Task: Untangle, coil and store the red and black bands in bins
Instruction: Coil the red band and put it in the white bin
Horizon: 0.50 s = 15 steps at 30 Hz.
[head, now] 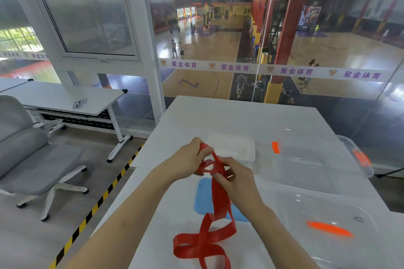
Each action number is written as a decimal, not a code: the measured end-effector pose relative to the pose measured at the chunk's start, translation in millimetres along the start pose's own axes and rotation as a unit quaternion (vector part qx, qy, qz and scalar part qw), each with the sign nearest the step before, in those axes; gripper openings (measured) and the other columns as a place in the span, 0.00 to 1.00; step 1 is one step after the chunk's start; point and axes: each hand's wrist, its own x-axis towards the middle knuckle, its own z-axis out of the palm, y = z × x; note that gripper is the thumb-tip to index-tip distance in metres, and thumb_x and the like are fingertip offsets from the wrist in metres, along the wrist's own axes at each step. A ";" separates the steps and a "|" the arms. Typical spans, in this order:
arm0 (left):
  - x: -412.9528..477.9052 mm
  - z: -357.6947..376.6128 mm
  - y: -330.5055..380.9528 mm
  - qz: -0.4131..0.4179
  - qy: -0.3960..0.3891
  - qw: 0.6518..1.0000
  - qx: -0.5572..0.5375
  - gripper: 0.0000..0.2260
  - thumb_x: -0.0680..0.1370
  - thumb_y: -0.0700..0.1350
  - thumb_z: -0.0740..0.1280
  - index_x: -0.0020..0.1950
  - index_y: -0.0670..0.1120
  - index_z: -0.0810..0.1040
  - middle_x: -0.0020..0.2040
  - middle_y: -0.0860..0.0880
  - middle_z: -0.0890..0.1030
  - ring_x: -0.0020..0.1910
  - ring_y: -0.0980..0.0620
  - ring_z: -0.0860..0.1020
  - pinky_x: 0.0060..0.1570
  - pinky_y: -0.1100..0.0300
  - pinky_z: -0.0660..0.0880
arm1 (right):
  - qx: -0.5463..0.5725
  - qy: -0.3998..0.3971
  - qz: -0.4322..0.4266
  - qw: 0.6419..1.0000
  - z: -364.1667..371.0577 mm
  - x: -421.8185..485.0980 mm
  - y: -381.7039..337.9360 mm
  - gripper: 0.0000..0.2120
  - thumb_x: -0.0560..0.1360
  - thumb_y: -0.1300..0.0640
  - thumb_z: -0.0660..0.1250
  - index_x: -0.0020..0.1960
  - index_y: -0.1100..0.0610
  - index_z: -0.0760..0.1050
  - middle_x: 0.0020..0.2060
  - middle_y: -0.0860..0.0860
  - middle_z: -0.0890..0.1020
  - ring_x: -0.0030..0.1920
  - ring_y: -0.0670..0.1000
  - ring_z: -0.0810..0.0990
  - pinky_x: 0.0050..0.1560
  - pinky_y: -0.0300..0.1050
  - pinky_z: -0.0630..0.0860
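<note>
Two hands work a red band (218, 209) above the desk (240, 116)
Left hand (190, 159) has its fingers (205, 150) curled round the band's upper end, and the right hand (238, 179) pinches a small loop just beside it. The rest hangs over a blue lid (203, 199) and lies in loose twists near the desk's front edge. Two clear bins (317, 159) stand to the right
</note>
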 end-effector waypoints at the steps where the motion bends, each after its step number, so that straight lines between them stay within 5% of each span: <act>1: -0.7 1.7 -0.7 0.012 0.012 1.000 -0.023 0.11 0.85 0.53 0.59 0.62 0.47 0.71 0.55 0.45 0.79 0.51 0.49 0.83 0.49 0.55 0.85 | 0.047 -0.003 0.015 0.999 -1.1 -0.6 -1.7 0.12 0.78 0.55 0.75 0.59 0.43 0.81 0.47 0.41 0.86 0.46 0.46 0.84 0.48 0.37 0.81; 3: -1.5 5.1 -3.0 0.030 0.026 0.997 -0.071 0.11 0.86 0.53 0.58 0.62 0.47 0.72 0.56 0.45 0.80 0.52 0.50 0.83 0.50 0.59 0.83 | 0.124 -0.006 0.037 0.992 -3.8 -0.2 -4.3 0.13 0.78 0.58 0.75 0.59 0.44 0.81 0.48 0.43 0.86 0.48 0.49 0.85 0.52 0.43 0.83; 8: 0.9 9.7 -9.3 0.056 0.049 0.979 -0.189 0.12 0.86 0.54 0.57 0.61 0.49 0.75 0.57 0.45 0.82 0.57 0.47 0.84 0.64 0.46 0.79 | 0.259 -0.003 0.064 0.964 -9.6 2.5 -7.6 0.17 0.81 0.61 0.71 0.66 0.44 0.81 0.56 0.45 0.88 0.59 0.50 0.86 0.63 0.46 0.82; 15: -3.6 21.9 -9.6 0.070 0.069 0.952 -0.289 0.18 0.85 0.58 0.55 0.64 0.49 0.76 0.60 0.44 0.83 0.60 0.47 0.83 0.65 0.46 0.78 | 0.292 0.027 0.082 0.952 -16.0 11.2 -15.4 0.15 0.78 0.59 0.74 0.64 0.48 0.82 0.55 0.48 0.88 0.60 0.51 0.85 0.67 0.52 0.80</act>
